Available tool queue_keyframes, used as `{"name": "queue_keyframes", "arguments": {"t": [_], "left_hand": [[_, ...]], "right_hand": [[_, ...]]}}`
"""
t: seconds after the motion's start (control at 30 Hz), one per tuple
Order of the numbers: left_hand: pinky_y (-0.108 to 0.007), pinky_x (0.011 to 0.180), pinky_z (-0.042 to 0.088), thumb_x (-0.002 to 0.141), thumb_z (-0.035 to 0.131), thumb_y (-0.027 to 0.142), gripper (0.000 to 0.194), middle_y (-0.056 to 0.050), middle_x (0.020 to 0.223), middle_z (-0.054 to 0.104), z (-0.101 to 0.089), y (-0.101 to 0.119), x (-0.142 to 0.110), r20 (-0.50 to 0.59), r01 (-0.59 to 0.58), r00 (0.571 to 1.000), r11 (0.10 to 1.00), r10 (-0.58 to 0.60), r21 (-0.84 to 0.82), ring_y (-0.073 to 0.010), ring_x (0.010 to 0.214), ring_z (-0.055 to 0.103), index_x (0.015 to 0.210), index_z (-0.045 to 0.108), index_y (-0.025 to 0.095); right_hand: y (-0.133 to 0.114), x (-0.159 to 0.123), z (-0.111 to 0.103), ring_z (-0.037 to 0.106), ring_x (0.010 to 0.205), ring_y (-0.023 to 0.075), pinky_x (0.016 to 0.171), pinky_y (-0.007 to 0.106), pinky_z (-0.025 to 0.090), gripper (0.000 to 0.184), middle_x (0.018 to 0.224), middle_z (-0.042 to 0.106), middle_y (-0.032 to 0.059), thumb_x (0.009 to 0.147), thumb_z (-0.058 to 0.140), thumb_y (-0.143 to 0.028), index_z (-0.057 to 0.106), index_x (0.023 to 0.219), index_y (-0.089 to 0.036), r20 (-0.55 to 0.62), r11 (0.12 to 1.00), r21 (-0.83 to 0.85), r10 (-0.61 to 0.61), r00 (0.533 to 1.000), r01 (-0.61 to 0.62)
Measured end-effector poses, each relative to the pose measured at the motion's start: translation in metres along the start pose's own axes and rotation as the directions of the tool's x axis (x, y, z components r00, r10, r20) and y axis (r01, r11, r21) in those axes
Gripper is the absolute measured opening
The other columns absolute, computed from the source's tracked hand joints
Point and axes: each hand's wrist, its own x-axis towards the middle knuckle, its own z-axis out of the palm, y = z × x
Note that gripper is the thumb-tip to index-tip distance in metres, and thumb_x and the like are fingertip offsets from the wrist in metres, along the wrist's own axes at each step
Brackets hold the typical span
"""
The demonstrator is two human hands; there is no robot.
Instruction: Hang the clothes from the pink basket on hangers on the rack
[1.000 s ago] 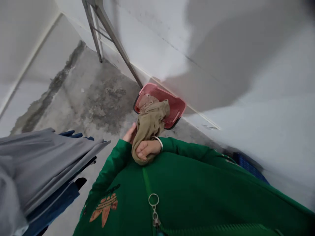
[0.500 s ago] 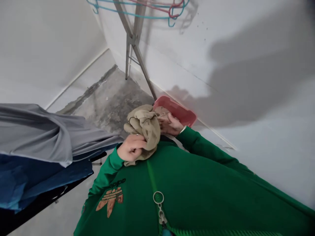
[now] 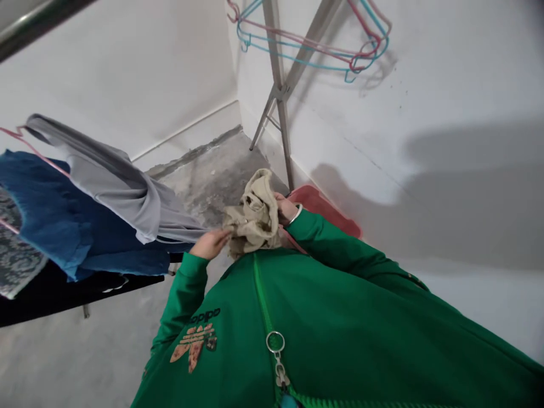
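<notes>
A bunched khaki garment hangs between my hands in front of the green jacket I wear; its kind cannot be made out. My left hand pinches its left edge, fingers closed on the cloth. On the other side my right hand grips the upper right edge, its fingertips partly hidden by the folds. A waistband-like rim shows at the garment's top and right. Just beyond my right forearm stands a red plastic basin on the floor, partly covered by my sleeve.
Left of me hang a grey garment, a blue garment and a black one. Blue and pink hangers hang at the top, by a metal folding rack's leg. A white wall rises on the right.
My left hand has shifted from the front of the khaki garment to its left edge. My right hand has moved up its right side. The cloth is more opened out, and the view has turned.
</notes>
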Motion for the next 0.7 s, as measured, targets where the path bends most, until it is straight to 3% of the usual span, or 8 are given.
{"name": "queue_keyframes", "arguments": {"t": [0.1, 0.17, 0.27, 0.37, 0.47, 0.57, 0.63, 0.7], "left_hand": [[-0.034, 0.089, 0.051, 0.093, 0.040, 0.038, 0.040, -0.012, 0.107, 0.067, -0.027, 0.004, -0.011, -0.345, 0.032, 0.936, 0.995, -0.063, -0.094, -0.0203, 0.099, 0.063, 0.122, 0.058, 0.016], [-0.037, 0.099, 0.047, 0.090, 0.047, 0.042, 0.049, -0.014, 0.123, 0.059, -0.037, 0.016, -0.005, -0.429, 0.009, 0.902, 0.997, -0.044, -0.083, -0.0223, 0.113, 0.057, 0.132, 0.050, 0.016], [-0.041, 0.110, 0.038, 0.084, 0.056, 0.042, 0.060, -0.016, 0.139, 0.048, -0.038, 0.027, 0.017, -0.361, -0.089, 0.932, 0.989, 0.040, -0.120, -0.0262, 0.129, 0.045, 0.137, 0.046, 0.016], [-0.041, 0.107, 0.039, 0.084, 0.056, 0.045, 0.058, -0.015, 0.133, 0.053, -0.033, 0.026, 0.033, -0.266, -0.175, 0.961, 0.914, 0.078, -0.366, -0.0260, 0.126, 0.049, 0.134, 0.049, 0.015], [-0.036, 0.096, 0.048, 0.080, 0.061, 0.047, 0.065, -0.013, 0.124, 0.058, -0.030, 0.019, 0.040, -0.205, -0.129, 0.979, 0.816, 0.013, -0.563, -0.0237, 0.116, 0.056, 0.136, 0.046, 0.016], [-0.031, 0.082, 0.052, 0.074, 0.067, 0.038, 0.056, -0.007, 0.100, 0.065, -0.029, 0.018, 0.047, -0.093, -0.017, 0.995, 0.861, -0.036, -0.508, -0.0192, 0.092, 0.062, 0.123, 0.057, 0.015], [-0.029, 0.076, 0.051, 0.076, 0.062, 0.032, 0.031, -0.003, 0.082, 0.065, -0.030, 0.021, 0.050, -0.110, 0.014, 0.991, 0.890, -0.072, -0.456, -0.0160, 0.077, 0.061, 0.100, 0.066, 0.013], [-0.027, 0.075, 0.050, 0.081, 0.055, 0.031, 0.020, -0.001, 0.075, 0.063, -0.035, 0.025, 0.050, -0.329, -0.012, 0.932, 0.891, -0.155, -0.453, -0.0142, 0.073, 0.059, 0.083, 0.065, 0.013]], "right_hand": [[0.001, -0.005, 0.007, 0.065, 0.085, 0.0231, 0.069, 0.033, 0.057, 0.032, 0.072, 0.066, 0.0052, 0.057, 0.074, -0.041, 0.063, 0.074, -0.017, 0.156, 0.996, -0.069, 0.065, 0.986, -0.054], [0.005, -0.006, 0.012, 0.064, 0.085, 0.0219, 0.069, 0.031, 0.056, 0.032, 0.072, 0.066, 0.0045, 0.057, 0.075, -0.043, 0.061, 0.070, -0.018, 0.249, 0.989, -0.121, 0.116, 0.962, -0.088], [0.007, -0.006, 0.016, 0.063, 0.078, 0.0201, 0.067, 0.030, 0.055, 0.034, 0.069, 0.065, 0.0029, 0.050, 0.080, -0.042, 0.060, 0.063, -0.018, 0.343, 0.974, -0.184, 0.191, 0.920, -0.134], [0.006, -0.004, 0.013, 0.061, 0.066, 0.0178, 0.060, 0.028, 0.052, 0.039, 0.059, 0.061, 0.0025, 0.043, 0.084, -0.044, 0.060, 0.056, -0.016, 0.410, 0.954, -0.249, 0.262, 0.873, -0.169], [0.005, -0.003, 0.009, 0.056, 0.056, 0.0134, 0.056, 0.025, 0.049, 0.043, 0.053, 0.058, 0.0018, 0.046, 0.084, -0.050, 0.063, 0.055, -0.013, 0.488, 0.934, -0.324, 0.300, 0.820, -0.149], [0.005, -0.004, 0.007, 0.054, 0.053, 0.0125, 0.055, 0.025, 0.048, 0.042, 0.050, 0.056, 0.0008, 0.051, 0.082, -0.051, 0.064, 0.054, -0.013, 0.563, 0.922, -0.367, 0.328, 0.758, -0.126], [0.002, -0.004, 0.006, 0.057, 0.057, 0.0147, 0.057, 0.026, 0.049, 0.039, 0.051, 0.057, 0.0011, 0.054, 0.081, -0.048, 0.064, 0.056, -0.013, 0.548, 0.917, -0.377, 0.337, 0.766, -0.134], [-0.005, -0.004, 0.004, 0.062, 0.066, 0.0169, 0.063, 0.028, 0.052, 0.034, 0.060, 0.063, 0.0017, 0.056, 0.080, -0.043, 0.066, 0.067, -0.013, 0.429, 0.918, -0.382, 0.275, 0.860, -0.103]]}}
